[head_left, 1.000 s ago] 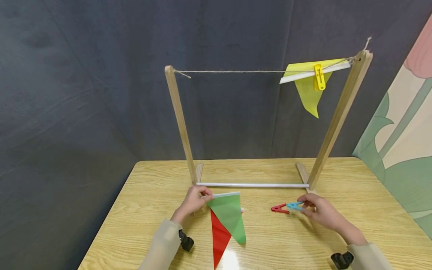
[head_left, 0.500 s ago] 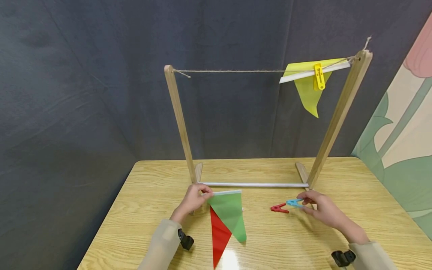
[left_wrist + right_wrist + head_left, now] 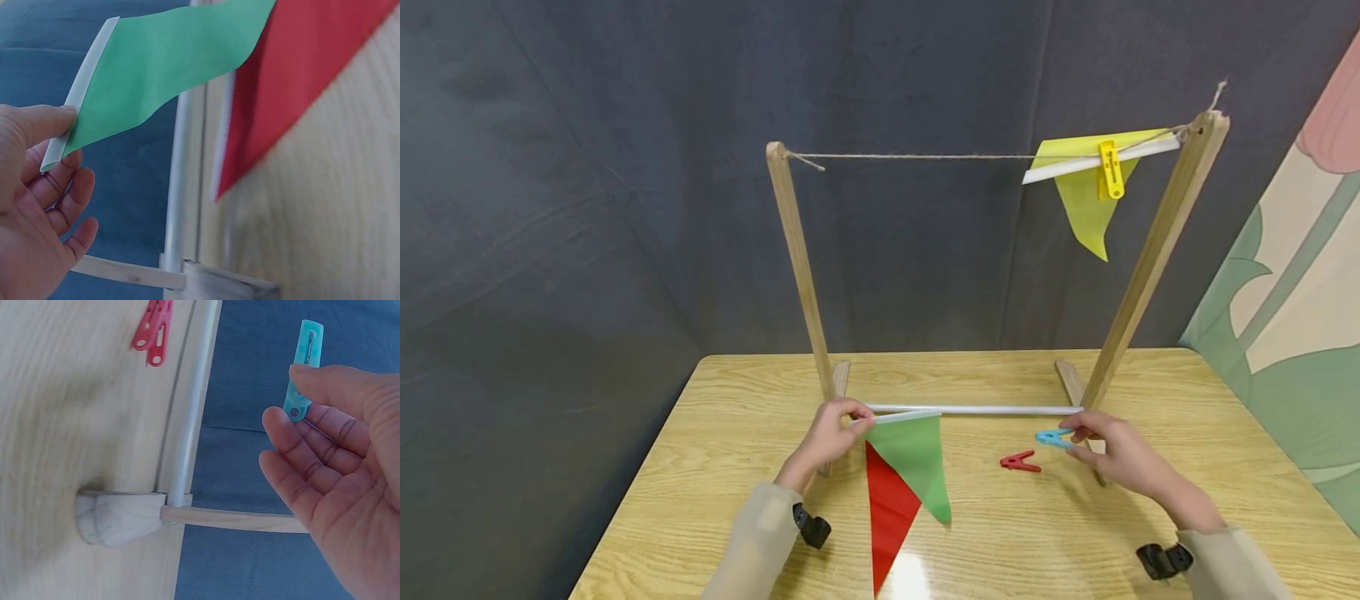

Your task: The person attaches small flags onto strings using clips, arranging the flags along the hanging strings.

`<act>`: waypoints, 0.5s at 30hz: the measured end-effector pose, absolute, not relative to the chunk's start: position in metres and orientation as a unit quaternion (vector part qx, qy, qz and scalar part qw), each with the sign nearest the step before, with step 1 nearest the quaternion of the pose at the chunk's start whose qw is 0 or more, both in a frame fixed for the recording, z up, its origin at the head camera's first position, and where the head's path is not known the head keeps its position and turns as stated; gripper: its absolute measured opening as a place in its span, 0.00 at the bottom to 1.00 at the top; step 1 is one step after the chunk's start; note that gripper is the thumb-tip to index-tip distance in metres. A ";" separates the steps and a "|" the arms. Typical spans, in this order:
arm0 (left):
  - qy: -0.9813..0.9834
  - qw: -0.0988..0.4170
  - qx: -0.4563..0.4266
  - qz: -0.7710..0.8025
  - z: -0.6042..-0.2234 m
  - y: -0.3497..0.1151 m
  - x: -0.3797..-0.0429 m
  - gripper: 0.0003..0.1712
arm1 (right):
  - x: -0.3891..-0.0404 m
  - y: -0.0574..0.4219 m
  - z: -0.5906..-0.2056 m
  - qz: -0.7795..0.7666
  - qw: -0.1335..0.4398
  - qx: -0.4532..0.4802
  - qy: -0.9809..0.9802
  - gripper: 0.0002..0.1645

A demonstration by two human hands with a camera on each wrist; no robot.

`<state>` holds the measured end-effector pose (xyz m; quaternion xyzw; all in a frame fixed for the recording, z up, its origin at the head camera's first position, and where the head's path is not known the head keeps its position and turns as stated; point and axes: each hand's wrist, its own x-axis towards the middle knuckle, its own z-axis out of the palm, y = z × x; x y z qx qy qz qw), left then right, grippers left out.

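Observation:
My left hand (image 3: 833, 432) pinches the white-edged top of a green triangular pennant (image 3: 913, 454) at its left corner; the cloth hangs down. Beneath it a red pennant (image 3: 889, 517) lies on the table, partly covered by the green one in the head view. Between thumb and fingers, my right hand (image 3: 1116, 454) holds a light-blue clothespin (image 3: 304, 369). A red clothespin (image 3: 1020, 462) lies on the table to the left of that hand. Up on the string (image 3: 917, 156), a yellow pennant (image 3: 1086, 200) hangs from a yellow clothespin (image 3: 1109, 171) near the right post.
A wooden frame stands on the table (image 3: 737, 467), with a left post (image 3: 801, 267), a right post (image 3: 1153, 258) and a white bar (image 3: 985, 410) low between them. Behind is a dark curtain (image 3: 887, 267); a painted panel (image 3: 1292, 325) is at the right.
My left hand has lifted slightly, raising the green pennant off toward the low bar. My right hand has moved up a little with the light-blue clothespin, away from the red one.

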<state>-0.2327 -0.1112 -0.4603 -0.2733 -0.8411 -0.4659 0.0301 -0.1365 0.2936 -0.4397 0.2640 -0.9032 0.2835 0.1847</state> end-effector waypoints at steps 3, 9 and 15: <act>-0.837 0.043 -0.285 -0.465 -0.455 -0.108 -0.235 0.02 | -0.138 0.292 -0.435 0.279 0.197 0.268 -0.901 0.21; -0.829 0.049 -0.292 -0.474 -0.444 -0.104 -0.236 0.02 | -0.141 0.291 -0.426 0.268 0.217 0.271 -0.899 0.22; -0.826 0.055 -0.302 -0.472 -0.435 -0.098 -0.238 0.02 | -0.143 0.292 -0.419 0.266 0.227 0.276 -0.895 0.22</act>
